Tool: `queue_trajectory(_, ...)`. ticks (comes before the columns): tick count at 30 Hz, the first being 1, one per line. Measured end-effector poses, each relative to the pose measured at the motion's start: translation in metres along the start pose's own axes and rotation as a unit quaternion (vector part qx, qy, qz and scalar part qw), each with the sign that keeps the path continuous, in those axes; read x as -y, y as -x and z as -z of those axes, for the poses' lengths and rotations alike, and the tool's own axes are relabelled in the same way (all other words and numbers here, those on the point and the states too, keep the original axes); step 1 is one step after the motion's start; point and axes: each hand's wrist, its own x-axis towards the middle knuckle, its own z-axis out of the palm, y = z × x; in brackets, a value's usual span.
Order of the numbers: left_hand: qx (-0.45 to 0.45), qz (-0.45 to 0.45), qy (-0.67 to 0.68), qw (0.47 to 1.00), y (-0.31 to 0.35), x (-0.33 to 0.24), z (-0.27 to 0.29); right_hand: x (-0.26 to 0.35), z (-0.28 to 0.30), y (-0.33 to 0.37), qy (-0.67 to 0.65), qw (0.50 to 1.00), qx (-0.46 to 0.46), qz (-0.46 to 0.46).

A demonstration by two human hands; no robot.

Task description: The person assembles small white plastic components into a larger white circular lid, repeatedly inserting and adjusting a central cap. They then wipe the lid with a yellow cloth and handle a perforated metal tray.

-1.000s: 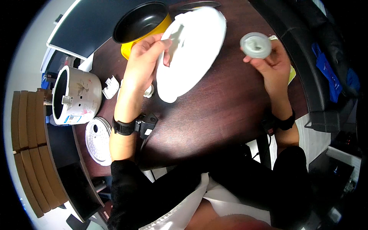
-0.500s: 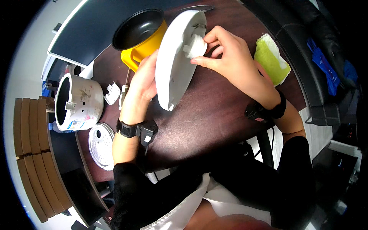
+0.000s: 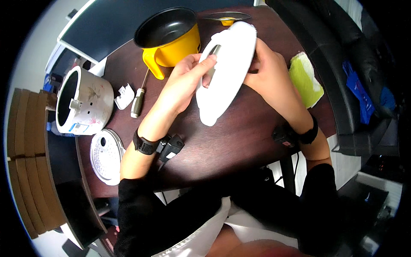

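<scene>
"What is standing on your left?"

"The flower-printed rice cooker body [image 3: 97, 96] is standing farthest left, and the perforated white plate [image 3: 105, 159] is lying near it. Next, the white plastic bracket [image 3: 124, 97] and the screwdriver [image 3: 137, 103] are lying side by side. If my arm is swinging outward, it could knock the screwdriver away."

"And the yellow pot [image 3: 182, 48]?"

"It is standing just beyond my left hand [image 3: 188, 77]. A sudden jerk could be bumping it."

"How are your fingers?"

"My left fingers are gripping the white plastic lid [image 3: 231, 73] at its opening. I am holding it tilted above the table [image 3: 239, 141], by one side, so uneven pushing could make it twist and slip. My right hand [image 3: 270, 68] is staying behind its right edge; I cannot tell whether those hidden fingers are gripping something."

"On the right?"

"Only the green-and-white cloth [image 3: 305, 81] is lying there; my wrist could drag it."
</scene>
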Motion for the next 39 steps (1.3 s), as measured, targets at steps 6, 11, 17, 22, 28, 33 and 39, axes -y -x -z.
queue_trajectory(6, -0.03, -0.088, -0.128, 0.987, 0.007, 0.005, -0.008, 0.006, 0.009, 0.002, 0.048, 0.998, 0.028, -0.027)
queue_trajectory(11, -0.035, -0.173, -0.201, 0.964, 0.01, 0.009, -0.013, -0.001, 0.011, 0.007, 0.038, 0.999, 0.035, -0.015)
queue_trajectory(17, -0.061, -0.248, -0.284, 0.924, 0.019, 0.008, -0.017, -0.001, 0.012, 0.01, 0.086, 0.994, 0.057, 0.034)
queue_trajectory(22, -0.073, -0.261, -0.296, 0.916, 0.021, 0.008, -0.017, -0.007, 0.015, 0.014, 0.073, 0.992, 0.074, 0.078)
queue_trajectory(28, -0.079, -0.251, -0.261, 0.929, 0.019, 0.01, -0.016, -0.026, 0.009, 0.021, 0.026, 0.996, 0.056, 0.062)
queue_trajectory(33, -0.064, -0.243, -0.23, 0.94, 0.019, 0.01, -0.015, -0.034, 0.006, 0.025, 0.038, 0.997, 0.045, 0.049)
queue_trajectory(39, -0.024, -0.23, -0.197, 0.953, 0.02, 0.009, -0.016, -0.027, 0.006, 0.029, 0.025, 0.999, -0.005, 0.029)
